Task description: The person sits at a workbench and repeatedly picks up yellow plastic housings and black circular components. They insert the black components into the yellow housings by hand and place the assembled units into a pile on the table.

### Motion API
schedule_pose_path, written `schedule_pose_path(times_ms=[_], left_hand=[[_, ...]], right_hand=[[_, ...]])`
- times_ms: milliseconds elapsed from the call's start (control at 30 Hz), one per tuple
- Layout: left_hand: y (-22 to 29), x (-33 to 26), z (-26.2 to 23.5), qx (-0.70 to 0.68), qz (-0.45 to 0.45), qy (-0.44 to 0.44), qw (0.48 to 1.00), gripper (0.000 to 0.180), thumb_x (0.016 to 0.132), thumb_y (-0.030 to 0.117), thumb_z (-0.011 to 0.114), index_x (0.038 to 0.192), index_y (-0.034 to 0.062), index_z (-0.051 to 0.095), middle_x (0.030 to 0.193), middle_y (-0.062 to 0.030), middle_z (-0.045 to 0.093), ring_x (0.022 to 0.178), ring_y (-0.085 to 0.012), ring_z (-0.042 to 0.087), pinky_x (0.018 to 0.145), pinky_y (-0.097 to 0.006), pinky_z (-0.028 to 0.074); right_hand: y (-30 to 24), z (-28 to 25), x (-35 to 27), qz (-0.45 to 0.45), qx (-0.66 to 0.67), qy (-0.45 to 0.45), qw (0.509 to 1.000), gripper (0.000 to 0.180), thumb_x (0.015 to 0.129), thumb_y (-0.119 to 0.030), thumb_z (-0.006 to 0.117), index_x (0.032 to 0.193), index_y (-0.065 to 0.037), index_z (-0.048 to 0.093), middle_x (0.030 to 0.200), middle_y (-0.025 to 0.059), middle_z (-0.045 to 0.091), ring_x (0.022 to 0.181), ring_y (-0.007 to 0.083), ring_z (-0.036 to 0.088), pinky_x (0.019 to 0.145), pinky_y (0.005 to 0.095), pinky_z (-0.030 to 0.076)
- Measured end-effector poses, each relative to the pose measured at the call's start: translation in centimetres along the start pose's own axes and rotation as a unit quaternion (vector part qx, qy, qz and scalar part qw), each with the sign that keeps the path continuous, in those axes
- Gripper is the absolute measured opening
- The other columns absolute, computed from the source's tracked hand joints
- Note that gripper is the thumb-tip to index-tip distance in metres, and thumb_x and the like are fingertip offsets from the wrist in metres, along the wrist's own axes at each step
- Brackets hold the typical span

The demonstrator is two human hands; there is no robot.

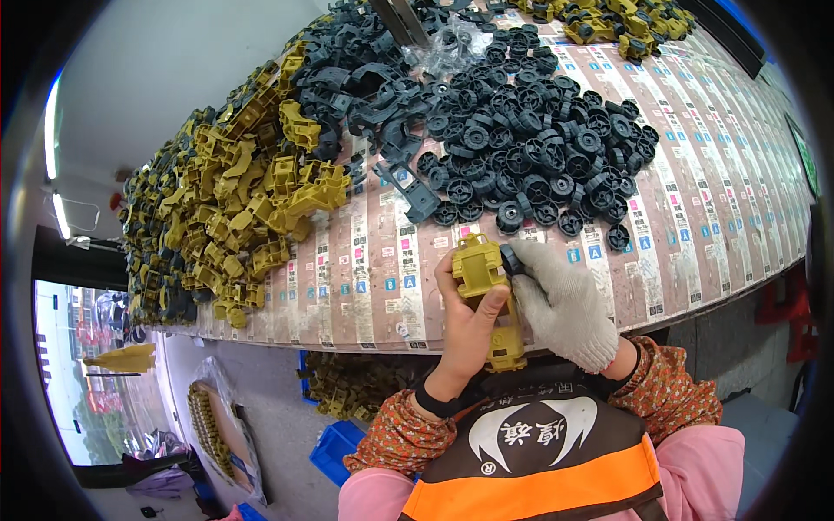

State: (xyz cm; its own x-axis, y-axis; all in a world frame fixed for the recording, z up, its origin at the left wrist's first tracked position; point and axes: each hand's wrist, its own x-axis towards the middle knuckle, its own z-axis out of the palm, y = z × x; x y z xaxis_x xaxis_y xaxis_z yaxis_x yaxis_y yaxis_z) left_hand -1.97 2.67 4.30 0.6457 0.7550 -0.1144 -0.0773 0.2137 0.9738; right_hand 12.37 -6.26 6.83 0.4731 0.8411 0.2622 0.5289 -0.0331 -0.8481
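My bare left hand (466, 337) grips a yellow plastic toy vehicle body (476, 267) just over the table's front edge. On my right hand (563, 304) is a pale knitted glove; its fingers are closed on a small dark toy wheel (510, 260), pressed against the right side of the yellow body. The glove hides part of the wheel. Just beyond my hands lies a large heap of dark wheels (530, 143). A flat dark plastic part (415, 195) rests at the left edge of that heap.
Yellow vehicle bodies (234, 191) are piled high on the left, beside dark plastic parts (365, 78). More yellow pieces (630, 26) sit at the far right. Crumpled clear plastic (456, 43) lies behind the wheels. Below the table edge stand blue bins (334, 451).
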Motion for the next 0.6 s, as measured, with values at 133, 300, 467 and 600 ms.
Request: schedule_pose_path(times_ms=[133,300,467,600], left_hand=[[-1.2,-0.2,-0.2,0.092,0.065,-0.031,0.993,0.079,0.101,0.030,0.075,0.155,0.0088,0.021,0.132,-0.0116,0.055,0.117,-0.0204,0.059,0.104,-0.035,0.048],[-1.7,-0.6,0.5,0.140,0.096,-0.087,0.982,0.081,0.102,0.030,0.074,0.156,0.0065,0.018,0.136,-0.0140,0.053,0.121,-0.0228,0.058,0.107,-0.037,0.047],[-2.1,-0.2,0.9,0.106,0.067,-0.142,0.982,0.083,0.101,0.030,0.075,0.157,0.0064,0.018,0.137,-0.0138,0.053,0.123,-0.0217,0.058,0.106,-0.037,0.048],[-2.6,0.8,1.4,0.127,0.063,-0.162,0.977,0.077,0.101,0.027,0.075,0.155,0.0076,0.024,0.132,-0.0110,0.056,0.117,-0.0193,0.061,0.103,-0.036,0.050]], right_hand=[[0.0,-0.1,-0.7,-0.050,-0.052,0.006,0.997,0.036,0.093,-0.008,0.065,0.128,-0.003,0.062,0.077,0.0202,0.069,0.067,0.0423,0.070,0.058,0.0493,0.053],[0.1,-1.8,-0.8,-0.030,-0.083,-0.053,0.995,0.027,0.087,-0.008,0.066,0.112,-0.003,0.060,0.070,0.0210,0.065,0.064,0.0427,0.068,0.057,0.0512,0.051],[0.2,-3.5,-1.6,0.017,-0.087,-0.077,0.993,0.034,0.087,-0.003,0.065,0.121,-0.002,0.062,0.084,0.0223,0.067,0.076,0.0450,0.069,0.064,0.0472,0.053],[1.1,-5.0,-0.7,0.057,-0.051,-0.076,0.994,0.020,0.089,-0.011,0.065,0.107,-0.003,0.066,0.081,0.0226,0.068,0.076,0.0438,0.070,0.067,0.0503,0.055]])
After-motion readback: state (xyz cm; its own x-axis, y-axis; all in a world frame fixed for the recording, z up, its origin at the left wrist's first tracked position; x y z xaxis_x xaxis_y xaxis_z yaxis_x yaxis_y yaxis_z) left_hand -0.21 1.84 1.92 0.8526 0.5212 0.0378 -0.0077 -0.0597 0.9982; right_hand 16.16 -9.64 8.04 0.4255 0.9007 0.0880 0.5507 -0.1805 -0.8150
